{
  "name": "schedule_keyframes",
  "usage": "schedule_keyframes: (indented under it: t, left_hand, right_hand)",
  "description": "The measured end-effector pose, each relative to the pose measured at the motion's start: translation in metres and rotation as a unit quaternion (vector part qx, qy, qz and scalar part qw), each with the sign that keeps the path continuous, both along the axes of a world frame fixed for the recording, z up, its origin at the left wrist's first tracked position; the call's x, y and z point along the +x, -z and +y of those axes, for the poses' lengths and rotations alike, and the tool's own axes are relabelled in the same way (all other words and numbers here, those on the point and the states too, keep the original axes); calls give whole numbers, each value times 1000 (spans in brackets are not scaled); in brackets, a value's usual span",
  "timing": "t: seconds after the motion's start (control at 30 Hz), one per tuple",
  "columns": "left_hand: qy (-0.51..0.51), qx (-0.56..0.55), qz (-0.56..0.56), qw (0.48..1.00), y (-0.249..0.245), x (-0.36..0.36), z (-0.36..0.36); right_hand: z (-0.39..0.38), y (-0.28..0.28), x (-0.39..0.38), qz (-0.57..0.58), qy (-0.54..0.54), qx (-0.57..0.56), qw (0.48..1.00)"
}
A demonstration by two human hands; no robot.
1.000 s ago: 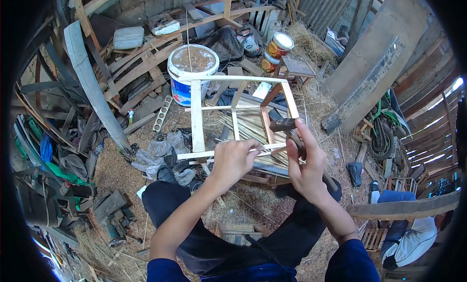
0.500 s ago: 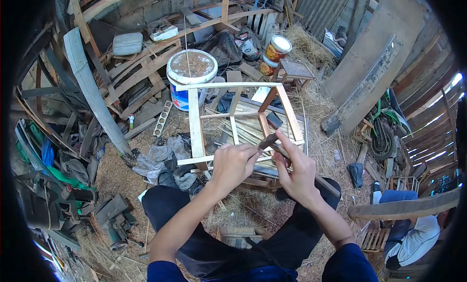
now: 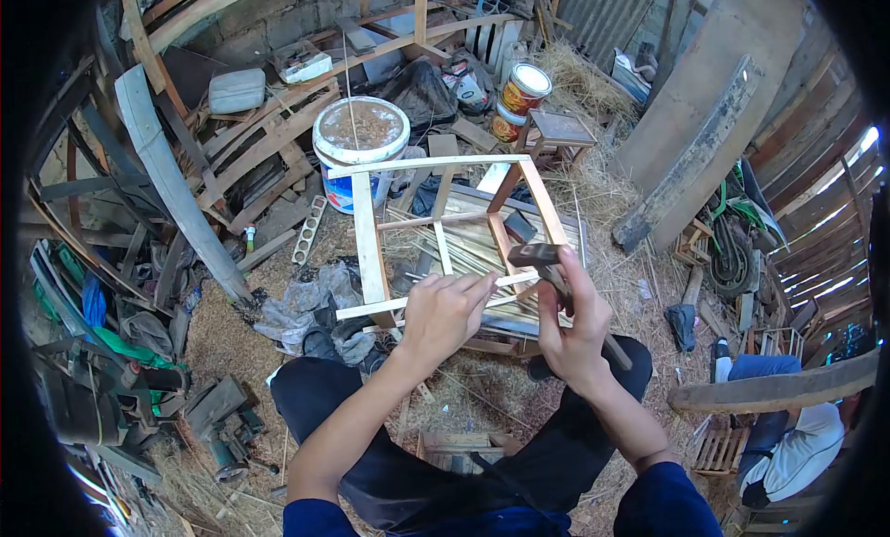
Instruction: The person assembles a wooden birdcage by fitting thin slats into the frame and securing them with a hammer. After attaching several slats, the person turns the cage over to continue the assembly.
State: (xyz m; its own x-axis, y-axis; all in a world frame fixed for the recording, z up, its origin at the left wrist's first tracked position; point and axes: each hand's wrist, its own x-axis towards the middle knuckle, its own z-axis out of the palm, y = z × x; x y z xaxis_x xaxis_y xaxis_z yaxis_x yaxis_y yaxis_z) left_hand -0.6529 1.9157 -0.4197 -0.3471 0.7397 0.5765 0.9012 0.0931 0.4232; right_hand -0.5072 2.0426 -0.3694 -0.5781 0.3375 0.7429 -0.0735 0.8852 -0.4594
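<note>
pale open wooden frame [image 3: 367, 240] — dark hammer [image 3: 534, 255]

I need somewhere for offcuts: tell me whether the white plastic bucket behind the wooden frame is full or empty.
Full: brown grainy material fills the white plastic bucket nearly to its rim.

Blue short sleeves, black trousers, bare forearms

Premises: a rough woodworking workshop, sheltering under plank walls [image 3: 820, 203] and corrugated sheeting [image 3: 603, 13].
Floor: sawdust [image 3: 213, 324] and straw [image 3: 593, 83] are lying throughout.
Stock: timber offcuts [image 3: 269, 138] are piling up against the wall.
Work: a wooden frame [image 3: 366, 236] is being assembled with a hammer [image 3: 533, 254].
Supplies: paint tins [image 3: 524, 88] and a bucket [image 3: 326, 162] are standing by.
</note>
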Motion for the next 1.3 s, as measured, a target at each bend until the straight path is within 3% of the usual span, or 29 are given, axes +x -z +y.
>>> schedule_keyframes:
  t: [0.03, 0.1, 0.17, 0.27, 0.4, 0.5, 0.57, 0.63, 0.67, 0.77, 0.83, 0.9, 0.93, 0.97, 1.03, 1.13, 1.23, 1.3]
  left_hand:
    - [1, -14, 3, 1000, 2, 0, -2]
    - [3, -32, 14, 999, 3, -4, 0]
    - [9, -13, 13, 1000, 4, -2, 1]
    - [6, -9, 17, 1000, 4, -1, 2]
    - [10, -31, 29, 999, 4, -4, 1]
    - [13, 14, 20, 1000, 4, -2, 3]
    - [9, 4, 18, 1000, 2, 0, 1]
    - [10, -6, 16, 1000, 0, -1, 2]
    - [9, -13, 12, 1000, 2, -2, 2]
    - [13, -2, 8, 1000, 3, -3, 5]
    - [10, -6, 1, 1000, 3, 1, 0]
    - [5, -14, 2, 1000, -4, 1, 1]
    - [5, -10, 3, 1000, -3, 0, 2]
    - [8, -9, 4, 1000, -1, -1, 2]
    - [10, 1, 0, 1000, -1, -2, 4]
    - [11, -3, -15, 1000, -1, 3, 0]
    - [10, -7, -6, 1000, -3, 0, 3]
    - [10, 18, -13, 1000, 0, 0, 4]
  right_hand:
    - [-2, 4, 0, 47, -1, -8, 999]
    - [-2, -8, 7, -153, 5, 71, 986]
    - [-1, -7, 5, -129, 20, 16, 991]
    - [2, -4, 2, 23, 24, -48, 998]
    - [4, -7, 6, -87, 14, 48, 995]
    - [3, -19, 6, -87, 26, 17, 996]
    - [6, 3, 3, 55, 35, 24, 998]
    - [0, -7, 8, -87, 9, 54, 995]
    - [-7, -16, 11, -255, 44, 55, 964]
    - [4, -16, 9, -87, 12, 38, 995]
    - [1, 0, 8, 53, 0, -68, 996]
    - [1, -1, 11, -38, -14, -13, 999]
    - [-4, -13, 14, -206, 11, 44, 977]
    - [-1, -2, 10, -161, 4, -12, 987]
    - [2, -16, 12, -123, 6, 30, 992]
    - [1, 5, 3, 118, -10, -22, 993]
    - [-5, -4, 12, -178, 2, 1, 984]
    - [-3, -8, 11, -78, 8, 6, 997]
